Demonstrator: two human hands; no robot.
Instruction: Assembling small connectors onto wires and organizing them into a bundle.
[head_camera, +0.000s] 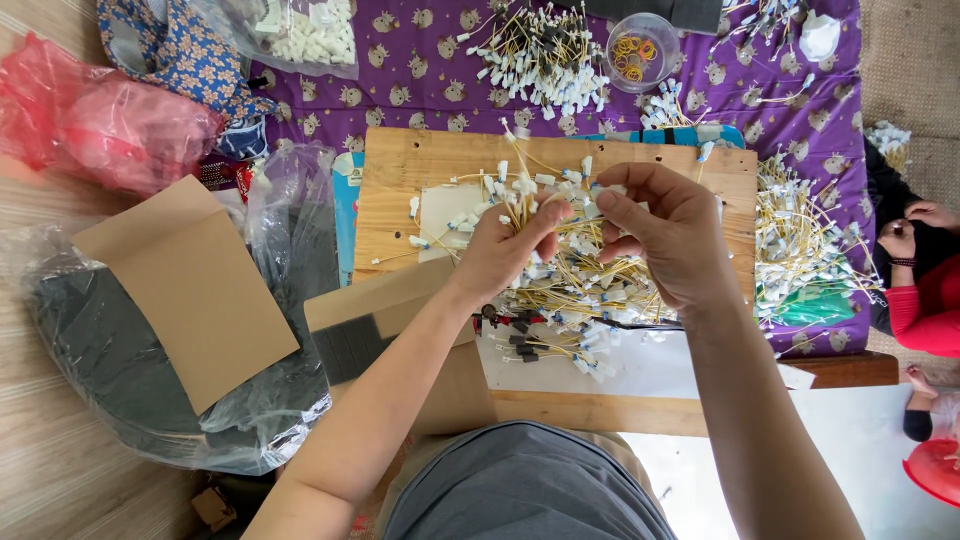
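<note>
Grey shirt (525, 485) cropped, hands hiding wires (590, 290)

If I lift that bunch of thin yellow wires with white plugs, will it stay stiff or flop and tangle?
The bunch of thin yellow wires with white plugs probably flops: strands splay in all directions from the left hand. It likely tangles, since wires cross in the heap on the wooden board. It looks light; the right hand pinches strands with its fingertips.

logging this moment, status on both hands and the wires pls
Left hand shut on bunch of yellow wires. Right hand pinching a white connector on it. Loose pile on wooden board beneath; nothing blocking.
</note>
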